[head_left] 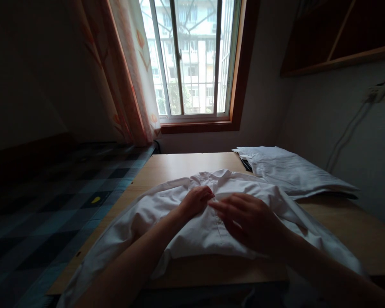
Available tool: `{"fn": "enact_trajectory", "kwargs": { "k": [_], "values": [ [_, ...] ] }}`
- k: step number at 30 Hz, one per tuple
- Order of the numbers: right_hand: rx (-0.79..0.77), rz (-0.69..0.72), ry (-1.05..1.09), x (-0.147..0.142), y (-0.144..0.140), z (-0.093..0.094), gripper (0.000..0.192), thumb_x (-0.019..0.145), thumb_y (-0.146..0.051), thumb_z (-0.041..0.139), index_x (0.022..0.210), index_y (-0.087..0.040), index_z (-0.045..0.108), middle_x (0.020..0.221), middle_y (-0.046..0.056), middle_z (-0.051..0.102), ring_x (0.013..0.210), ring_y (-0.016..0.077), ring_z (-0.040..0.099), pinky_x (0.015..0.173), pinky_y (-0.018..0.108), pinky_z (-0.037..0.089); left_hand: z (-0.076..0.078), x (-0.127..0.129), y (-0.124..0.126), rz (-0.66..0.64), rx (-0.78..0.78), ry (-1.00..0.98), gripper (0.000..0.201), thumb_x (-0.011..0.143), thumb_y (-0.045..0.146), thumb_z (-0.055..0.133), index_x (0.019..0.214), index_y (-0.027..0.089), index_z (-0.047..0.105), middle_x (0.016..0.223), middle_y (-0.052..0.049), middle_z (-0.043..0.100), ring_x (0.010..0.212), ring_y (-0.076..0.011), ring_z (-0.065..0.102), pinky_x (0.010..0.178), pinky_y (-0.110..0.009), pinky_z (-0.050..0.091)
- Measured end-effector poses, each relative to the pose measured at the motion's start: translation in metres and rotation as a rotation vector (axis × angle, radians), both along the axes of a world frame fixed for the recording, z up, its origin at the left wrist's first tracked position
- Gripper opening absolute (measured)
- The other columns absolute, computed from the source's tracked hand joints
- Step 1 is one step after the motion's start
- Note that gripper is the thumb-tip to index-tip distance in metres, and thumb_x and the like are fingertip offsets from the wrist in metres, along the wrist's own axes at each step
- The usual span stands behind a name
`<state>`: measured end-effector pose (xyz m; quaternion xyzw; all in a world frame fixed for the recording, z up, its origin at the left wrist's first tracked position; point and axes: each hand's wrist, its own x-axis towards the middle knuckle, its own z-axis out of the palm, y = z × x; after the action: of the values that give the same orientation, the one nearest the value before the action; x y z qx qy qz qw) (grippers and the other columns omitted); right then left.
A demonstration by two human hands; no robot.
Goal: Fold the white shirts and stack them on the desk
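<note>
A white collared shirt [167,205] lies spread across the wooden table [179,164], collar toward the window. My left hand [196,199] rests on the shirt's front just below the collar, fingers curled and pinching the fabric at the placket. My right hand [247,220] lies over the shirt beside it, fingers stretched toward the left hand's fingertips, touching the same strip of cloth. Both forearms reach in from the lower edge.
A second white garment [288,171] lies folded at the table's back right, over a dark flat object [245,164]. A bed with a checked cover [51,214] stands to the left. Behind the table are a window [192,60], a curtain [131,72] and a wall shelf [340,38].
</note>
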<state>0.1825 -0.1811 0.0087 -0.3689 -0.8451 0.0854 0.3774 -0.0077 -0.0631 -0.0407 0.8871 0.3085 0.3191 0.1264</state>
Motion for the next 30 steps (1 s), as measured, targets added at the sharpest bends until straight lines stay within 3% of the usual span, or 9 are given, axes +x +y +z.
{"fn": "enact_trajectory", "kwargs": {
  "k": [5, 10, 13, 17, 23, 30],
  "values": [
    [-0.084, -0.116, -0.091, 0.0, 0.064, -0.033, 0.053, 0.087, -0.006, 0.048, 0.137, -0.022, 0.056, 0.142, 0.011, 0.054, 0.116, 0.0247, 0.062, 0.097, 0.039, 0.051, -0.005, -0.002, 0.005, -0.106, -0.03, -0.076, 0.015, 0.092, 0.021, 0.051, 0.094, 0.017, 0.066, 0.095, -0.008, 0.072, 0.083, -0.0177, 0.066, 0.079, -0.028, 0.051],
    [-0.134, -0.093, 0.015, 0.003, 0.087, -0.067, 0.024, 0.092, -0.018, 0.054, 0.112, -0.019, 0.068, 0.106, 0.01, 0.07, 0.098, 0.0221, 0.065, 0.091, 0.036, 0.051, -0.008, -0.002, 0.006, -0.036, -0.019, -0.017, 0.017, 0.092, 0.019, 0.051, 0.083, 0.017, 0.064, 0.082, -0.005, 0.07, 0.076, -0.0165, 0.063, 0.074, -0.027, 0.05],
    [-0.147, -0.147, 0.043, 0.004, 0.084, -0.069, 0.013, 0.092, -0.023, 0.056, 0.09, -0.019, 0.068, 0.092, 0.008, 0.069, 0.087, 0.0215, 0.063, 0.083, 0.034, 0.049, -0.008, 0.0, 0.005, -0.01, 0.031, 0.047, 0.016, 0.092, 0.018, 0.051, 0.084, 0.018, 0.064, 0.083, -0.004, 0.07, 0.079, -0.0174, 0.063, 0.077, -0.029, 0.05],
    [-0.23, -0.17, 0.095, 0.007, 0.084, -0.065, 0.015, 0.088, -0.028, 0.059, 0.077, -0.019, 0.065, 0.08, 0.005, 0.067, 0.077, 0.0202, 0.059, 0.074, 0.032, 0.046, -0.003, 0.0, 0.002, 0.005, 0.111, 0.143, 0.016, 0.093, 0.018, 0.05, 0.089, 0.019, 0.065, 0.088, -0.005, 0.069, 0.087, -0.0194, 0.062, 0.084, -0.032, 0.049],
    [-0.42, -0.082, 0.35, 0.013, 0.084, -0.067, 0.029, 0.087, -0.043, 0.054, 0.073, -0.019, 0.063, 0.07, 0.001, 0.063, 0.069, 0.0175, 0.056, 0.065, 0.028, 0.044, 0.009, -0.006, 0.0, 0.018, 0.217, 0.248, 0.018, 0.095, 0.017, 0.048, 0.084, 0.02, 0.063, 0.084, -0.007, 0.067, 0.086, -0.0211, 0.06, 0.083, -0.033, 0.047],
    [-0.496, -0.3, 0.873, 0.025, 0.095, -0.071, 0.035, 0.08, -0.058, 0.057, 0.078, -0.023, 0.055, 0.056, -0.003, 0.05, 0.048, 0.0138, 0.046, 0.045, 0.025, 0.037, 0.026, -0.021, 0.006, 0.143, 0.279, 0.21, 0.015, 0.095, 0.021, 0.048, 0.086, 0.019, 0.06, 0.081, -0.006, 0.067, 0.08, -0.0212, 0.061, 0.081, -0.034, 0.046]
  ]
}}
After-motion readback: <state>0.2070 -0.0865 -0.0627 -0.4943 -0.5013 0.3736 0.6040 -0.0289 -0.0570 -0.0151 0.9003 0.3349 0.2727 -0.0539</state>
